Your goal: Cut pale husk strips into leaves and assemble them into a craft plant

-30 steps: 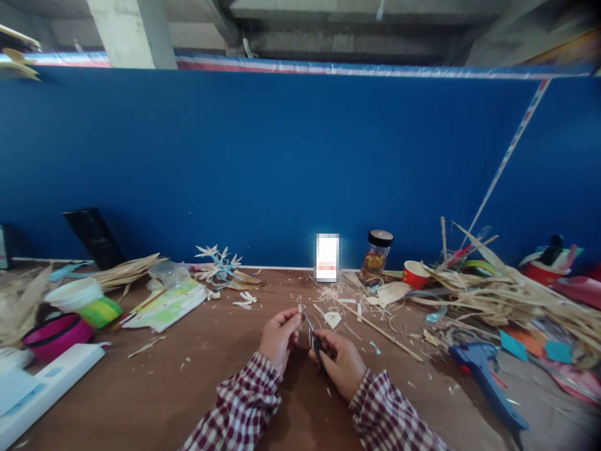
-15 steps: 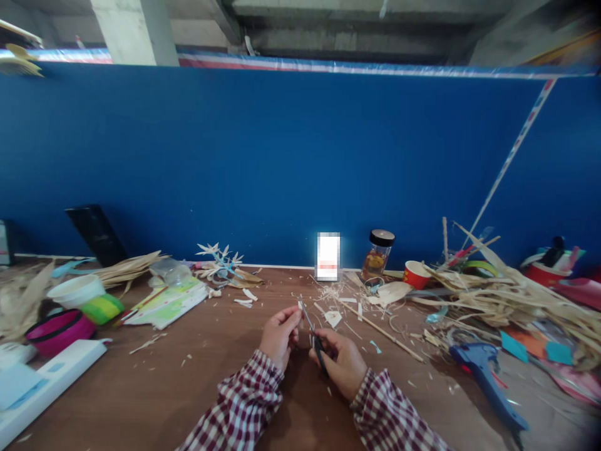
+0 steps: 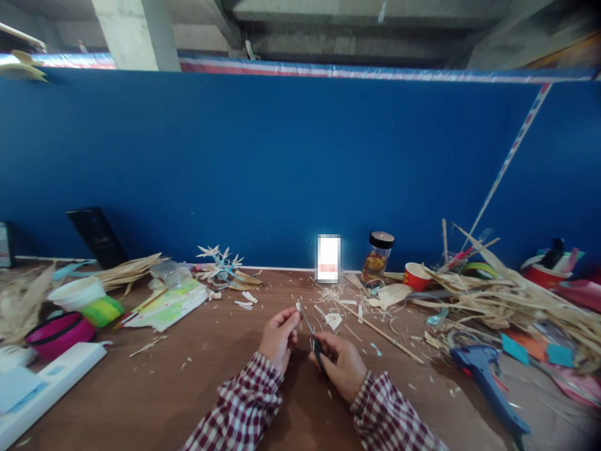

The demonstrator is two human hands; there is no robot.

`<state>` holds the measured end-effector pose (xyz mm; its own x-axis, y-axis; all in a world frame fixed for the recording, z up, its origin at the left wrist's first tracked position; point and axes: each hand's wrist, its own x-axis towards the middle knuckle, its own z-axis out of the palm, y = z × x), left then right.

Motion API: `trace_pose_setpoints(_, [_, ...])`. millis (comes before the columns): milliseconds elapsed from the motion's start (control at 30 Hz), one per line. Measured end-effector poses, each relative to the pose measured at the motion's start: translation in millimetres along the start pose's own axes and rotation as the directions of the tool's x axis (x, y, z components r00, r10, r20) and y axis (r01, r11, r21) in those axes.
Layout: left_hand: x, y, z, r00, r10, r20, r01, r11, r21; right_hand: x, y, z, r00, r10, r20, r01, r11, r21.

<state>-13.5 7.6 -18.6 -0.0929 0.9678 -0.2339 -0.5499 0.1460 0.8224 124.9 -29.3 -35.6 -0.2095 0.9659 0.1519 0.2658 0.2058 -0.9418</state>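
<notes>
My left hand (image 3: 278,337) pinches a small pale strip of straw (image 3: 298,307) between thumb and fingertips, held up over the brown table (image 3: 188,388). My right hand (image 3: 342,363) is closed round the dark handles of small scissors (image 3: 313,335), whose thin blades point up toward the strip. Both wrists wear red-and-white checked sleeves. Pale straw clippings (image 3: 333,319) lie scattered just beyond my hands.
A blue glue gun (image 3: 488,379) lies at the right beside a heap of straw (image 3: 511,300). A jar (image 3: 377,257), a red cup (image 3: 416,274) and a straw flower (image 3: 220,260) stand along the blue wall. Bowls (image 3: 61,329) and a white tray (image 3: 42,388) sit left.
The hands stay almost where they were; the pinched strip and scissor blades shift very slightly. The view itself has wobbled a little.
</notes>
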Motion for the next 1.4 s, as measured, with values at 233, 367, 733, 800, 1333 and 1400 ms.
trace_pose_setpoints(233, [-0.6, 0.8, 0.5, 1.000, -0.013, 0.006, 0.013, 1.000, 0.005, 0.8, 2.2, 0.0, 1.000, 0.002, -0.013, -0.002, 1.000, -0.001])
trace_pose_setpoints(367, [0.1, 3.2, -0.1, 1.000, 0.004, 0.003, -0.004, 1.000, -0.004, 0.4, 1.8, -0.1, 1.000, -0.006, -0.007, 0.006, 1.000, -0.012])
trace_pose_setpoints(733, [-1.7, 1.0, 1.6, 0.999, -0.032, -0.005, 0.032, 0.999, -0.027, 0.8, 2.4, -0.6, 1.000, -0.014, 0.003, 0.014, 0.999, -0.038])
trace_pose_setpoints(800, [-1.4, 0.4, 1.7, 0.999, -0.043, -0.008, 0.042, 0.999, -0.031, 0.7, 0.5, -0.9, 1.000, -0.008, 0.017, 0.009, 1.000, -0.026])
trace_pose_setpoints(1333, [-1.3, -0.1, 2.0, 0.999, -0.046, -0.004, 0.045, 0.998, -0.032, 1.1, 1.0, -0.9, 1.000, -0.010, 0.020, 0.010, 1.000, -0.015])
trace_pose_setpoints(1400, [-1.4, -0.1, 2.1, 0.999, -0.048, 0.002, 0.048, 0.998, -0.032, 0.7, -0.6, -1.1, 1.000, -0.013, 0.020, 0.013, 1.000, -0.016])
